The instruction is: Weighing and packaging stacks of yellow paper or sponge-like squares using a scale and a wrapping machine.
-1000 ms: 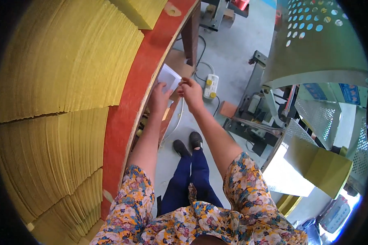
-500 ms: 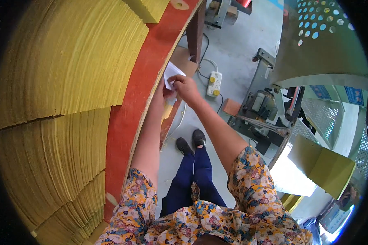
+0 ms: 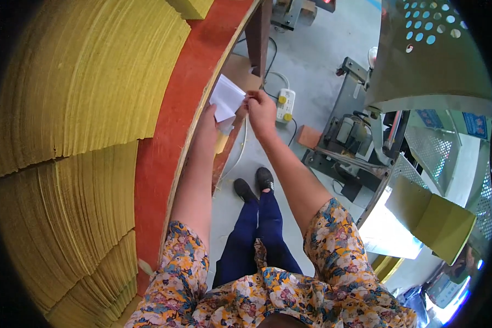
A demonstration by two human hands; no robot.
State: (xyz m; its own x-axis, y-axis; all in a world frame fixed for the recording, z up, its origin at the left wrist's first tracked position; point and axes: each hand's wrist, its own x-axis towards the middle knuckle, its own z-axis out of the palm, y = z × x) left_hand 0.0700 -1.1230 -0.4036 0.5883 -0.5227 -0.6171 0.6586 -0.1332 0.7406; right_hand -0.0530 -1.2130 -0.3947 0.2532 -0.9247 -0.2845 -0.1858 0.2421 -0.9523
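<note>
A small stack of folded white paper (image 3: 228,97) is held between my hands, just beyond the edge of the red table. My left hand (image 3: 208,119) grips its lower left side, with the thumb lying on top and the other fingers hidden below. At the right corner of the paper, my right hand (image 3: 261,112) has its fingertips pinched together on the edge. Under the hands is a low shelf (image 3: 240,74) with brown cardboard and a yellowish piece on it.
Tall stacks of yellow card (image 3: 93,82) cover the red table (image 3: 177,82) on the left. A white power strip (image 3: 286,105) with cables lies on the floor. To the right stands a machine (image 3: 350,134) with a motor and a perforated guard (image 3: 432,65). Folded yellow card (image 3: 434,218) sits nearer.
My right hand has moved off the middle of the paper to its right corner. The paper has turned and now shows more of its face; my left hand has shifted slightly left.
</note>
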